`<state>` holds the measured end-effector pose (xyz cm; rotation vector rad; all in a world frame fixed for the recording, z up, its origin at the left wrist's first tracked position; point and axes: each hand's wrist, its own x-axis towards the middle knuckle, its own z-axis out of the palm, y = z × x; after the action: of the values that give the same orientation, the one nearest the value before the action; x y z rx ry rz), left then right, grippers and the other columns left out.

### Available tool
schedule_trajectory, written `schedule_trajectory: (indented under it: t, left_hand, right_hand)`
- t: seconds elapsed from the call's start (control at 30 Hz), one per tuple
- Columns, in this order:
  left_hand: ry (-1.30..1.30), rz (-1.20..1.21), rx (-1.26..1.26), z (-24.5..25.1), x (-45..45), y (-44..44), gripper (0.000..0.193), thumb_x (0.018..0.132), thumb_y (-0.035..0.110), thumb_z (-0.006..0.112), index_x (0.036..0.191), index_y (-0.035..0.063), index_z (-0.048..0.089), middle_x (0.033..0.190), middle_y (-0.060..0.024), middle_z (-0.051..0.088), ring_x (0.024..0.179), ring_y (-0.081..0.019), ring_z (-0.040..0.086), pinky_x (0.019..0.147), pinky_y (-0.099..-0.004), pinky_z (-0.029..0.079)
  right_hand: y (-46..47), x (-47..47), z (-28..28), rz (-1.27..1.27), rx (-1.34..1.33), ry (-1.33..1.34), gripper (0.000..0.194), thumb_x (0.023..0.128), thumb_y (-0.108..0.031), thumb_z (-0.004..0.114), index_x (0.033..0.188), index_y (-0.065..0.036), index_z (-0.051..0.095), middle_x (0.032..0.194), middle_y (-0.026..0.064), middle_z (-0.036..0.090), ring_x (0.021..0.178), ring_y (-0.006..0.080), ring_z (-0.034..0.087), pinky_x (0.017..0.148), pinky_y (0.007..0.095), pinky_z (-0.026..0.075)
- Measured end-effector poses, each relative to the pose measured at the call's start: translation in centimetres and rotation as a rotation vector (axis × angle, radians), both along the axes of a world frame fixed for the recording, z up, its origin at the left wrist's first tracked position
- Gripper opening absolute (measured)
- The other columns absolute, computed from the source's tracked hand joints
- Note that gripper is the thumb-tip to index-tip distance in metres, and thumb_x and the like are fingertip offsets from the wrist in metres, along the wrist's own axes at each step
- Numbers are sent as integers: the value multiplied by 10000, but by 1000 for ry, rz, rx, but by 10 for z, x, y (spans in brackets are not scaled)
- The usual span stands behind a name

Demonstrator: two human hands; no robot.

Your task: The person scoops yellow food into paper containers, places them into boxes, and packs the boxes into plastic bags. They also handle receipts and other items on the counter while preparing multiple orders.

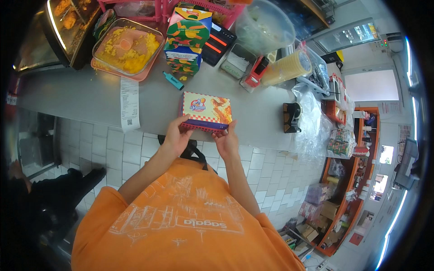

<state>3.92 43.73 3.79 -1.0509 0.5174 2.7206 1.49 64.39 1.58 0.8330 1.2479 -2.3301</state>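
A printed cardboard food box [207, 107], its lid down, lies at the near edge of the grey counter [156, 101]. My left hand [177, 137] grips its left near corner, thumb by the lid. My right hand [226, 139] holds the right near corner. Beyond the box lie a turquoise highlighter [173, 80] and a small yellow crumb. A long printed receipt [130, 105] hangs slightly over the counter edge to the left. Two stacked patterned cartons [184, 44] stand further back.
A glass dish of yellow food [128, 47] sits back left beside a heated display case [67, 30]. Back right are a clear tub [264, 27], a red tape dispenser [254, 74], stacked yellow cups [286, 68] and plastic bags [308, 122]. A person in dark clothes [51, 200] is at left.
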Motion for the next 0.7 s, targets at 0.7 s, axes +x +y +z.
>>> schedule_trajectory:
  t: [0.7]
  left_hand:
    - [-95,-416,-1497,-40,-28,11,464,880,250,712,1237,-40,645,1175,-179,655,1053,-366,640,1004,-433,502]
  right_hand:
    - [52,-59,-24,658,1012,618,722,961,-278,697,1528,29,373,1486,299,465,1325,366,535,1069,431,468]
